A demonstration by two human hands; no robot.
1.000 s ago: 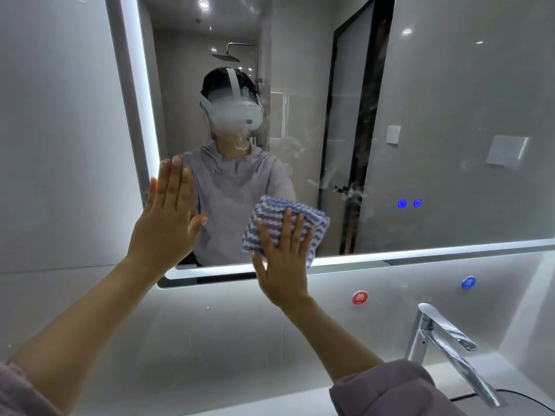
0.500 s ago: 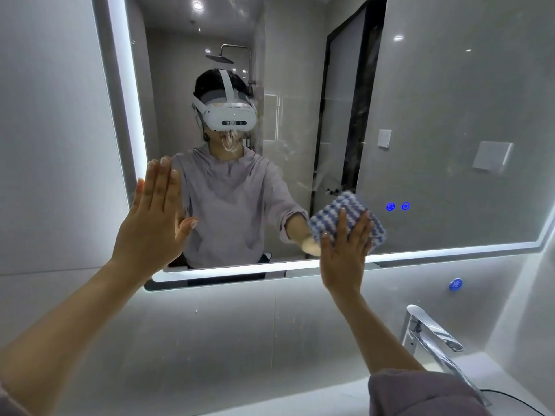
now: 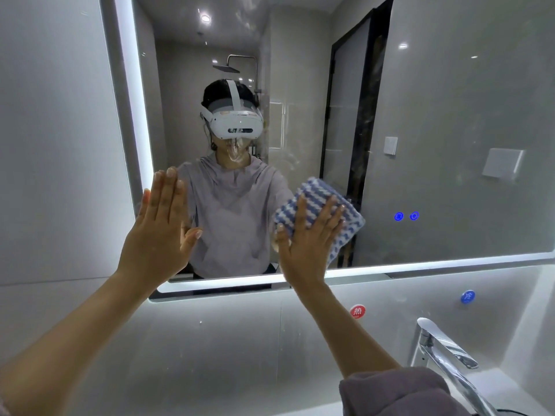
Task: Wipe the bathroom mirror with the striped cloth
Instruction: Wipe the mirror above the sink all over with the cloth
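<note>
Nearest the camera, a grey sleeve [image 3: 399,391] is pushed up the right forearm, and a chrome tap [image 3: 447,358] juts from the wall at the lower right. Above the tap sit a red sticker [image 3: 357,311] and a blue sticker [image 3: 467,296] on the tiled wall [image 3: 225,340].

Further out, both arms reach up to the mirror [image 3: 450,130]. The right hand [image 3: 306,238] lies flat with its fingers spread wide, palm pressing the striped cloth [image 3: 345,205] against the glass near the lit lower edge, about midway across. It does not grip the cloth; it pins it there. The left hand [image 3: 159,226] is also open and flat, fingers together, braced against the lower left corner of the mirror, holding nothing.

To wipe well, I would keep the palm pressure even so the folded cloth does not bunch or slip out, and work in overlapping strokes. A smear [image 3: 235,150] shows on the glass higher up, so the strokes likely need to climb there. The two blue lit buttons [image 3: 406,216] to the right are best skirted lightly.
</note>
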